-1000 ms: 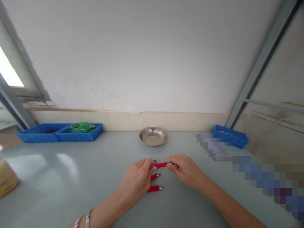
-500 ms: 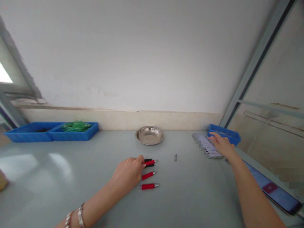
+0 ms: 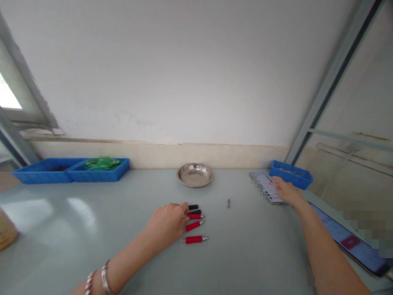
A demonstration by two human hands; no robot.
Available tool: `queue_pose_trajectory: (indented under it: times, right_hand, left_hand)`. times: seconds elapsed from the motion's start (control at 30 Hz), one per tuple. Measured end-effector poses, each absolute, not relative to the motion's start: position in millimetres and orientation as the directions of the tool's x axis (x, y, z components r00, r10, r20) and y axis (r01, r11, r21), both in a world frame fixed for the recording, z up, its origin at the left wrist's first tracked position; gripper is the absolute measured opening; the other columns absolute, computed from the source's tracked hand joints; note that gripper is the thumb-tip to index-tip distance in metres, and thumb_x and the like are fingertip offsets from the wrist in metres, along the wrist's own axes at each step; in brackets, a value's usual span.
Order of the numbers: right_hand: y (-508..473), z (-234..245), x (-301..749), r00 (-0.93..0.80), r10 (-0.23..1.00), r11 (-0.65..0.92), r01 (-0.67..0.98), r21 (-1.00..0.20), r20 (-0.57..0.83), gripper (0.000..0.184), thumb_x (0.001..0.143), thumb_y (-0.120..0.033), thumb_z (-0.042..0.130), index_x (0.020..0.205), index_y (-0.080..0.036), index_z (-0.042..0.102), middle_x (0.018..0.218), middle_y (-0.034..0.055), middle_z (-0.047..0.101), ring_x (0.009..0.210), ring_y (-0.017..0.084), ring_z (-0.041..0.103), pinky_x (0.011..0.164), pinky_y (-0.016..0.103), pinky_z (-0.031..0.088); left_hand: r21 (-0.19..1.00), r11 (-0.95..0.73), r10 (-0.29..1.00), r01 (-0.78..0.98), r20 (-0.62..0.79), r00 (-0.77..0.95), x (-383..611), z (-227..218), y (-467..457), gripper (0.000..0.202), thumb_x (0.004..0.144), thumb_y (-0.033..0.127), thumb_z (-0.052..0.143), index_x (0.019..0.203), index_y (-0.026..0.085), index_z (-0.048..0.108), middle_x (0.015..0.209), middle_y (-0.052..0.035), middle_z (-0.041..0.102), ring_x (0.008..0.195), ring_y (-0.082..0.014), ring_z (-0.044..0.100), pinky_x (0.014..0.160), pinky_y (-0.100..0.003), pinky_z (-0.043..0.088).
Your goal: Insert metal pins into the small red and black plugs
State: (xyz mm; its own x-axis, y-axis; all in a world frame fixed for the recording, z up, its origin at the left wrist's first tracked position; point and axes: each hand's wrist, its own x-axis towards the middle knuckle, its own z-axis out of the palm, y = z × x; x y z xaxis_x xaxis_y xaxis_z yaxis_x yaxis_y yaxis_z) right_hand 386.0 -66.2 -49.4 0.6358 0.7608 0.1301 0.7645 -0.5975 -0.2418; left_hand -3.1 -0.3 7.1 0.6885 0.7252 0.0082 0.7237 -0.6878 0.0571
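Note:
My left hand [image 3: 168, 221] is closed, its fingertips at the left ends of several pen parts on the grey table. It appears to pinch a red pen barrel [image 3: 194, 216] with a silver tip, whose left end is hidden. Right beside it lie two black pieces [image 3: 195, 212]. Nearer me rest two more red pen barrels, one slightly tilted [image 3: 193, 225] and one level [image 3: 194, 239]. My right hand [image 3: 287, 191] is open, fingers stretched out over a phone [image 3: 266, 184] with a lit screen; whether it touches the screen I cannot tell.
A round metal dish [image 3: 195, 175] stands by the wall. At the back left are two blue trays, one [image 3: 46, 176] with dark pieces, one [image 3: 98, 176] with green pieces. Another blue tray [image 3: 291, 175] is back right. A small clear piece [image 3: 229, 203] and a larger device [image 3: 346, 239] lie on the table.
My right hand has drawn back a little from the blue tray's edge to over the phone. Near my left fingers, the red barrel has shifted toward me, to the near side of the black pieces.

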Motion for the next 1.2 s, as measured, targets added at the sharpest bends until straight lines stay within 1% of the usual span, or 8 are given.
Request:
queue_pose_trajectory:
  times: [0.13, 0.3, 0.47, 0.53, 0.6, 1.03, 1.13, 1.2]
  right_hand:
    - [-67, -50, 385, 0.662, 0.745, -0.628, 0.739, -0.243, 0.086, 0.047, 0.079, -0.021, 0.027, 0.125, -0.022, 0.033, 0.12, 0.0107, 0.047, 0.111, 0.032, 0.037, 0.08, 0.057, 0.03]
    - [-62, -38, 370, 0.606, 0.762, -0.537, 0.788, -0.3, 0.229, 0.046, 0.079, -0.022, 0.031, 0.125, -0.022, 0.032, 0.114, 0.0078, 0.053, 0.11, 0.03, 0.037, 0.082, 0.055, 0.03]
    - [-53, -19, 315, 0.224, 0.94, -0.119, 0.922, -0.369, 0.256, 0.028, 0.076, -0.03, 0.043, 0.097, -0.019, 0.058, 0.09, 0.0069, 0.061, 0.085, 0.021, 0.052, 0.075, 0.034, 0.039]
    - [-52, -14, 288, 0.065, 0.978, 0.027, 0.903, -0.428, 0.198, 0.027, 0.075, -0.032, 0.045, 0.09, -0.016, 0.061, 0.076, 0.0057, 0.062, 0.07, 0.016, 0.054, 0.065, 0.028, 0.04]
    - [-53, -11, 265, -0.011, 0.991, 0.076, 0.869, -0.488, 0.134, 0.027, 0.074, -0.033, 0.047, 0.089, -0.015, 0.061, 0.065, 0.0032, 0.059, 0.059, 0.014, 0.052, 0.056, 0.025, 0.038]
    - [-50, -26, 236, -0.043, 0.996, 0.07, 0.907, -0.414, 0.074, 0.015, 0.07, -0.018, 0.051, 0.077, -0.014, 0.063, 0.07, 0.0057, 0.063, 0.064, 0.015, 0.056, 0.062, 0.025, 0.04]
    - [-49, -26, 235, -0.017, 0.997, 0.049, 0.896, -0.442, 0.076, 0.012, 0.068, -0.016, 0.052, 0.069, -0.014, 0.064, 0.069, 0.0062, 0.064, 0.064, 0.015, 0.056, 0.062, 0.025, 0.04]
    - [-48, -25, 234, 0.022, 0.993, 0.044, 0.845, -0.534, 0.117, 0.009, 0.066, -0.016, 0.054, 0.065, -0.014, 0.063, 0.066, 0.0065, 0.063, 0.062, 0.016, 0.056, 0.062, 0.026, 0.04]
  left_hand:
    - [0.075, -0.71, 0.703, 0.7, 0.028, 0.711, -4, 7, -1, 0.017, 0.078, 0.026, 0.04, 0.087, 0.021, 0.053, 0.081, -0.0079, 0.061, 0.073, -0.0251, 0.058, 0.059, -0.033, 0.042]
    - [0.109, -0.706, 0.708, 0.7, 0.085, 0.701, -5, 8, 3, 0.019, 0.08, 0.027, 0.037, 0.089, 0.02, 0.053, 0.084, -0.0071, 0.059, 0.075, -0.0223, 0.056, 0.061, -0.031, 0.041]
    - [0.125, -0.691, 0.721, 0.712, 0.063, 0.69, -5, 10, 6, 0.019, 0.079, 0.028, 0.04, 0.09, 0.02, 0.054, 0.086, -0.006, 0.056, 0.07, -0.0179, 0.055, 0.06, -0.027, 0.04]
    - [0.122, -0.687, 0.725, 0.716, 0.058, 0.686, -5, 9, 7, 0.02, 0.079, 0.029, 0.04, 0.09, 0.02, 0.054, 0.086, -0.0055, 0.055, 0.069, -0.0173, 0.055, 0.06, -0.027, 0.04]
    - [0.12, -0.686, 0.727, 0.718, 0.063, 0.684, -6, 6, 9, 0.02, 0.079, 0.03, 0.04, 0.09, 0.019, 0.054, 0.085, -0.0052, 0.054, 0.07, -0.0178, 0.055, 0.061, -0.028, 0.04]
    - [0.144, -0.717, 0.696, 0.682, 0.089, 0.713, -8, -8, 14, 0.015, 0.078, 0.026, 0.041, 0.082, 0.018, 0.054, 0.081, -0.0064, 0.053, 0.071, -0.0195, 0.055, 0.06, -0.029, 0.04]
    - [0.136, -0.713, 0.701, 0.688, 0.117, 0.704, -7, -6, 12, 0.016, 0.079, 0.025, 0.04, 0.083, 0.018, 0.054, 0.081, -0.0058, 0.053, 0.07, -0.0189, 0.054, 0.06, -0.029, 0.04]
    - [0.136, -0.714, 0.701, 0.687, 0.145, 0.699, -5, -3, 9, 0.017, 0.08, 0.025, 0.038, 0.084, 0.017, 0.053, 0.083, -0.0057, 0.053, 0.07, -0.0183, 0.054, 0.061, -0.028, 0.04]
